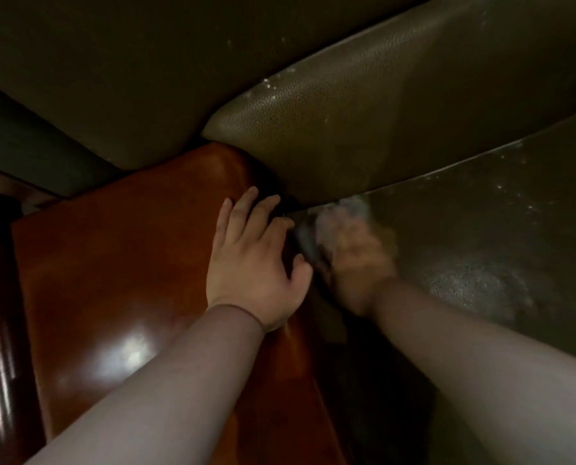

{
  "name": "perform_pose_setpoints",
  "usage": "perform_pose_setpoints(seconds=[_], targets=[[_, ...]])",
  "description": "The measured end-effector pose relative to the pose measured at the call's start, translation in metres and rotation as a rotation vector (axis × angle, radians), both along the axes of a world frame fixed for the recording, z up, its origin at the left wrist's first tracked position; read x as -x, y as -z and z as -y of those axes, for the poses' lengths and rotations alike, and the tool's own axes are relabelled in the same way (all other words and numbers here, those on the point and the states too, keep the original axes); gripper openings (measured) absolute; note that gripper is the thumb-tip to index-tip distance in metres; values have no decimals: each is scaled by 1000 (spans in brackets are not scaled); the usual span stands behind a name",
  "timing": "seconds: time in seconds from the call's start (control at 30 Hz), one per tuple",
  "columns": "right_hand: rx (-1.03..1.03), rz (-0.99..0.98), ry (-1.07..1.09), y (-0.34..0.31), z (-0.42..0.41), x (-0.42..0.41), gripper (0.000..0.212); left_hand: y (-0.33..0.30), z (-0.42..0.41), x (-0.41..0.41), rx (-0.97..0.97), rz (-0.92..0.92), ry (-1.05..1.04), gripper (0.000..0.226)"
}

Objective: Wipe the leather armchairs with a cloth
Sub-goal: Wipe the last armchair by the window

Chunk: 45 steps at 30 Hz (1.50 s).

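The room is dim; a bright patch of light gleams on a glossy reddish-brown wooden surface [119,297], and a dark green wall [18,139] shows at the left

The right hand [353,260] and the cloth [343,213] are smeared by motion blur, so the grip cannot be made out; both sleeves [165,391] are cut off by the lower edge

Left hand [253,260] on wooden armrest [119,280], right hand [353,260] on seat cushion [501,250] beside it, backrest [363,129] behind
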State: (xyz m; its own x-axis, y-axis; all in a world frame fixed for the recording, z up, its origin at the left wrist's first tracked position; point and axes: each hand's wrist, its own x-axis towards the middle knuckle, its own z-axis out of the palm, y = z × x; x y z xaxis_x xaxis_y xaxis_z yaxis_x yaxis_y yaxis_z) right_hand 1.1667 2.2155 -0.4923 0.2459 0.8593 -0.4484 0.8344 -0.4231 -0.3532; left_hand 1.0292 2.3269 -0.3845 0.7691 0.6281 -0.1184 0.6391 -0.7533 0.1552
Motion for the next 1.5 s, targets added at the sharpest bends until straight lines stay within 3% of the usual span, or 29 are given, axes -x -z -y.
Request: perform_pose_setpoints(seconds=[0.07,0.13,0.17,0.37,0.5,0.67,0.73,0.9,1.1,1.27,1.37,1.43,1.5], targets=[[-28,-109,-194,-3,8,15,72,1,1,0,4,11,5,56],[-72,-52,-476,2,1,-4,72,4,1,3,-9,32,5,54],[-55,-34,-504,7,-8,-18,72,6,0,4,-13,42,5,53],[35,22,-485,8,-34,-56,71,5,1,1,-12,64,6,51],[-66,100,-117,-1,29,-84,73,4,0,4,-9,72,-1,48],[124,202,216,0,7,-50,77,1,0,1,7,44,-6,45],[113,137,157,0,-13,-12,76,0,0,1,1,29,-3,45],[-23,-4,-400,4,-7,-31,69,3,1,1,3,49,6,45],[12,89,-243,-13,47,-145,70,5,0,2,-3,49,26,44],[57,101,53,-10,36,-95,71,3,-1,2,-3,18,21,47],[-21,35,-165,-5,28,-46,68,3,-1,2,-12,25,17,47],[-30,-23,-338,-3,31,-58,68,4,0,3,-11,38,16,46],[-40,-6,-362,2,40,-90,71,6,-1,4,-19,55,15,45]])
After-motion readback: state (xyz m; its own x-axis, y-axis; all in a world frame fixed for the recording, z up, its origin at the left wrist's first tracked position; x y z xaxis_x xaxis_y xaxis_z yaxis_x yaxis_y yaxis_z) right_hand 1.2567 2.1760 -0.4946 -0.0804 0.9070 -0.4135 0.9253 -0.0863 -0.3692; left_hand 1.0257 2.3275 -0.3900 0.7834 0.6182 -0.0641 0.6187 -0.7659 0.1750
